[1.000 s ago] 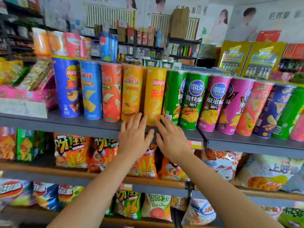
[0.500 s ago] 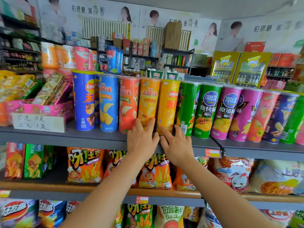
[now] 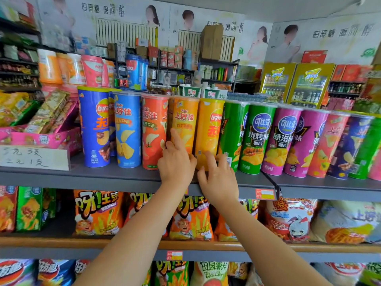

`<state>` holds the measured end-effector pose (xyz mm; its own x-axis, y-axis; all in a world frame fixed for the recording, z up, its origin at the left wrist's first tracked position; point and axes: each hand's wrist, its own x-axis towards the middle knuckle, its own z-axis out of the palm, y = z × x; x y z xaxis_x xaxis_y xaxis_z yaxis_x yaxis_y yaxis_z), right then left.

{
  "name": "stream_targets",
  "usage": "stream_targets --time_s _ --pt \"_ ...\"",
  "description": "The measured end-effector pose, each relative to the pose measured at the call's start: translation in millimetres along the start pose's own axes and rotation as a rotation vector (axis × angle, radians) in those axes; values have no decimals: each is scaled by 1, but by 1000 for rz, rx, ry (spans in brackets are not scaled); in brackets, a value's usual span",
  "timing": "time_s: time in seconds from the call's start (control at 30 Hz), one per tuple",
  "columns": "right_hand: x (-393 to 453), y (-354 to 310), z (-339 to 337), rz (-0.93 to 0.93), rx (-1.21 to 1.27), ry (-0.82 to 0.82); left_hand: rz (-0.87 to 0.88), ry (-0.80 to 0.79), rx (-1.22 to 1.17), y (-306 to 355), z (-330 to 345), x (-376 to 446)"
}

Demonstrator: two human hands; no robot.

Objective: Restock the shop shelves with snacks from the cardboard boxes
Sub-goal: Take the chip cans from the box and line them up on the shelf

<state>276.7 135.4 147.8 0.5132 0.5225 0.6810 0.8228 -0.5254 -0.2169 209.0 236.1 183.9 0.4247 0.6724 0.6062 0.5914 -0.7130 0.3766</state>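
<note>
1. A row of tall chip cans stands on the grey top shelf [image 3: 115, 178], side by side and upright
2. From the left there is a dark blue can [image 3: 93, 129], a light blue can [image 3: 127, 129], a red can [image 3: 153, 131], an orange can [image 3: 184, 120] and a yellow can [image 3: 209, 129]
3. After those come two green cans [image 3: 257, 137], then pink cans [image 3: 282, 139] and more cans going off to the right
4. The left hand [image 3: 176, 164] is up at the bottom of the orange can, just beside the red can. Its first finger is straight and lies on the front of the orange can. The other fingers are bent a little and touch the can low down; the hand is not wrapped round it
5. The right hand [image 3: 218, 178] is at the bottom of the yellow can. Its fingers [image 3: 210, 158] are spread and nearly straight, with the tips on the can's front. It is not holding the can
6. The two hands are close together but not touching
7. Under the top shelf, bags of snacks [image 3: 97, 211] stand on a wooden shelf [image 3: 51, 241]. More bags sit on the shelf below that
8. At the far left a pink box [image 3: 41, 139] holds small packets, and a white paper sign [image 3: 34, 156] with handwriting leans in front of it
9. No cardboard box of new snacks shows near the hands
</note>
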Motion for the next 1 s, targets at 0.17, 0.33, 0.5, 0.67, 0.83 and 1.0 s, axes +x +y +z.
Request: stream_targets --time_s 0.17,0.33,0.5,0.67,0.83,1.0 --pt "-1 3 5 -14 -3 71 -57 26 24 1 6 1" --pt "-1 3 5 -36 -17 41 -65 47 20 -1 8 2" --pt "2 1 1 -16 -37 -28 -36 64 13 -3 10 -1" --pt "9 0 1 85 93 102 99 314 -8 -32 9 -9" --pt "28 -15 6 389 111 143 -91 353 -92 -56 7 -2" --pt "31 -26 16 468 73 179 -167 291 -229 -58 4 1"
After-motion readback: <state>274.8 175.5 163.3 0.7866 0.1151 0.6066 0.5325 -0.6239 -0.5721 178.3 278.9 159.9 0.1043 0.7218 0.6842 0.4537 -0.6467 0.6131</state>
